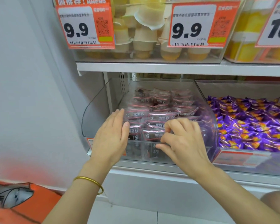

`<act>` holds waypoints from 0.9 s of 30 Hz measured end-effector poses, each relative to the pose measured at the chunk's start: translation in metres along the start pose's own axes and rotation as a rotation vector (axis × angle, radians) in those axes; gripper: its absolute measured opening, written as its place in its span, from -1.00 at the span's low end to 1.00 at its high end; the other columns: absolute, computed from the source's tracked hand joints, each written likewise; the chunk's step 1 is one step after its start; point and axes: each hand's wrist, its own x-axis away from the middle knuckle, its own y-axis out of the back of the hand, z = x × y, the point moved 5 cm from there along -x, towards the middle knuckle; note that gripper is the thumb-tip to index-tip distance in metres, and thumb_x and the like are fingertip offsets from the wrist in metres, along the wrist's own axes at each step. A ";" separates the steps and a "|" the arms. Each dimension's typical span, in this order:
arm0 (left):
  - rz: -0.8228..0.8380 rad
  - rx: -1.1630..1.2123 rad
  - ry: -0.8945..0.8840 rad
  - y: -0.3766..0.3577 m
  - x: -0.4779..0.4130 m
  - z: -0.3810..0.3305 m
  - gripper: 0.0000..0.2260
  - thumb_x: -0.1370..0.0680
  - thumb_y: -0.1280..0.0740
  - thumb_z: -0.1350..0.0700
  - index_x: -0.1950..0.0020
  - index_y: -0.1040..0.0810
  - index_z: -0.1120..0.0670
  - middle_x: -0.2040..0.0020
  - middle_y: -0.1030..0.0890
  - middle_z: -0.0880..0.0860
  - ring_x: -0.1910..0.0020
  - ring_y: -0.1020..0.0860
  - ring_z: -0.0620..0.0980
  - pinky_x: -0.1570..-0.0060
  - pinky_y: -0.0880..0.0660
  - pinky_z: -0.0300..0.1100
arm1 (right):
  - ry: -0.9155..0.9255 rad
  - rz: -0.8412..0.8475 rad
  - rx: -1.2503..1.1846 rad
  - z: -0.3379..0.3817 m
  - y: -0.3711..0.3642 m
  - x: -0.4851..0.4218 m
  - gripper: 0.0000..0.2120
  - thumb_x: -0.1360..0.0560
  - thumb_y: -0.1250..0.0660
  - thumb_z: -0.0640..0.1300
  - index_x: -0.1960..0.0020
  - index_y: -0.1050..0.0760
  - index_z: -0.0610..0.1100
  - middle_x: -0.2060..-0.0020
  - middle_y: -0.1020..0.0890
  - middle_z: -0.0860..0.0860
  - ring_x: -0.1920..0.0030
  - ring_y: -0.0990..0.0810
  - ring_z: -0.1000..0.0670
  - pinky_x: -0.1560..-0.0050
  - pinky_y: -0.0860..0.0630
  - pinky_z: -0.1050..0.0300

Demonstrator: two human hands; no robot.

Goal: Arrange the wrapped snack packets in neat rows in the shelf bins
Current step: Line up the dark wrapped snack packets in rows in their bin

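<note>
The wrapped snack packets [160,117], pink-edged with dark filling, lie in rough rows inside a clear bin [94,110] on the lower shelf, and both hands are at its front. The front packet [152,135] stands just left of the right hand [183,139], whose fingers are curled over the packet's right end, with the thumb below near the bin's front lip. It appears to be pinching that packet. The left hand [111,136] is flat with its fingers straight and together. It holds nothing, and its palm side presses against the left edge of the front rows. A gold bangle [89,183] sits on the left wrist.

Beyond the fingertips of both hands, more rows of the same packets run to the back of the bin. Right of the right hand, a neighbouring bin holds a heap of purple packets [249,120]. Above both hands is a white shelf board [168,68], and on it stand clear bins of jelly cups [145,38] fronted by orange price tags [84,28]. Below the left forearm lies an orange bag [23,201].
</note>
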 end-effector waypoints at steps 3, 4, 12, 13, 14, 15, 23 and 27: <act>0.003 0.002 -0.042 0.004 -0.010 -0.009 -0.43 -0.54 0.12 -0.11 -0.53 -0.12 0.05 -0.54 -0.13 0.02 -0.51 -0.07 -0.09 -0.45 0.02 -0.24 | -0.033 -0.005 -0.080 -0.004 0.010 -0.001 -0.72 -0.42 -0.26 0.15 0.31 -0.56 -0.01 0.19 -0.49 0.08 0.10 -0.44 -0.04 0.12 -0.26 0.07; 0.015 -0.021 -0.059 0.004 -0.016 -0.014 -0.43 -0.54 0.14 -0.13 -0.53 -0.11 0.03 -0.54 -0.10 0.02 -0.52 -0.04 -0.08 -0.48 0.02 -0.19 | -0.079 -0.033 -0.145 -0.007 0.016 -0.005 -0.70 -0.46 -0.20 0.15 0.27 -0.56 0.00 0.17 -0.50 0.09 0.08 -0.44 -0.03 0.11 -0.26 0.08; 0.275 -0.226 -0.103 -0.027 -0.035 -0.041 -0.37 -0.54 0.24 -0.24 -0.55 0.05 0.02 -0.56 0.08 0.01 -0.53 0.14 -0.08 -0.49 0.11 -0.10 | -0.338 0.626 0.020 -0.039 -0.012 -0.022 -0.24 -0.52 0.18 0.34 -0.54 0.06 -0.14 -0.52 -0.10 -0.11 -0.50 -0.06 -0.10 -0.48 0.01 -0.05; 0.286 -0.234 -0.104 -0.027 -0.036 -0.043 -0.43 -0.59 0.19 -0.20 -0.55 0.06 0.02 -0.56 0.08 0.00 -0.53 0.15 -0.09 -0.49 0.12 -0.10 | -0.342 0.647 -0.003 -0.040 -0.011 -0.022 -0.23 -0.52 0.17 0.34 -0.54 0.07 -0.15 -0.52 -0.10 -0.11 -0.50 -0.07 -0.10 -0.48 0.01 -0.05; 0.279 -0.227 -0.103 -0.026 -0.039 -0.044 -0.47 -0.62 0.15 -0.16 -0.55 0.05 0.01 -0.56 0.07 -0.01 -0.53 0.14 -0.10 -0.49 0.13 -0.10 | -0.349 0.651 -0.034 -0.040 -0.009 -0.023 -0.22 -0.51 0.16 0.35 -0.54 0.07 -0.15 -0.52 -0.09 -0.11 -0.51 -0.06 -0.09 -0.48 0.00 -0.05; 0.258 -0.217 -0.103 -0.023 -0.042 -0.046 -0.48 -0.62 0.15 -0.15 -0.55 0.04 0.00 -0.56 0.06 -0.02 -0.52 0.13 -0.11 -0.49 0.15 -0.10 | -0.358 0.637 -0.065 -0.041 -0.006 -0.026 -0.22 -0.51 0.16 0.35 -0.54 0.07 -0.14 -0.53 -0.08 -0.10 -0.51 -0.05 -0.08 -0.48 0.01 -0.05; 0.291 -0.244 -0.119 -0.034 -0.057 -0.055 -0.52 -0.62 0.17 -0.13 -0.55 0.10 -0.07 -0.56 0.08 -0.03 -0.52 0.14 -0.11 -0.49 0.20 -0.06 | -0.368 0.647 -0.077 -0.048 -0.022 -0.036 -0.28 -0.50 0.22 0.37 -0.54 0.15 0.02 -0.54 0.05 -0.08 -0.53 0.06 -0.11 -0.49 0.10 -0.13; 0.303 -0.282 -0.145 -0.040 -0.058 -0.062 -0.52 -0.62 0.23 -0.12 -0.54 0.04 -0.11 -0.56 0.09 -0.07 -0.52 0.13 -0.13 -0.48 0.21 -0.07 | -0.370 0.573 -0.060 -0.050 -0.021 -0.037 -0.38 -0.58 0.17 0.25 -0.54 0.08 -0.02 -0.53 -0.02 -0.09 -0.52 0.01 -0.10 -0.49 0.05 -0.13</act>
